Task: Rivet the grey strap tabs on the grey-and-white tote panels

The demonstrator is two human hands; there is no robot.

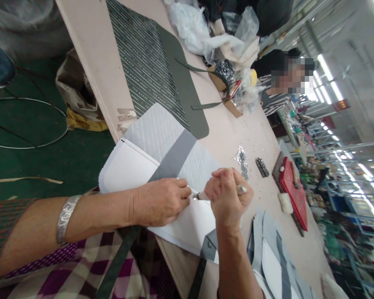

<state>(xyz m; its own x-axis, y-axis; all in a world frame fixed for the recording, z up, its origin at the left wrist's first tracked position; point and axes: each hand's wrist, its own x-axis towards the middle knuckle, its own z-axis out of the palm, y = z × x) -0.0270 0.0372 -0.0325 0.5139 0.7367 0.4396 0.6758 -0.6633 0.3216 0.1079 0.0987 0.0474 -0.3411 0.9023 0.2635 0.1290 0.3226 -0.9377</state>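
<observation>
A grey bag panel (137,166) with a pale patterned face, a white backing and a darker grey band lies across the table edge in front of me. My left hand (163,202) rests on it, fingers curled and pinched together, their grip hidden. Close to those fingertips, my right hand (227,195) is wrapped round a slim white-handled tool (242,189). Its metal tip points at the panel beside a small shiny spot. Dark straps (120,259) hang from the panel over the table edge toward my lap.
A dark striped bag piece (146,58) with straps lies farther along the table (218,145). Small metal fittings (242,162), a red board (294,193), a white roll (286,203) and stacked grey panels (274,249) sit rightward. Plastic bags and another person are beyond.
</observation>
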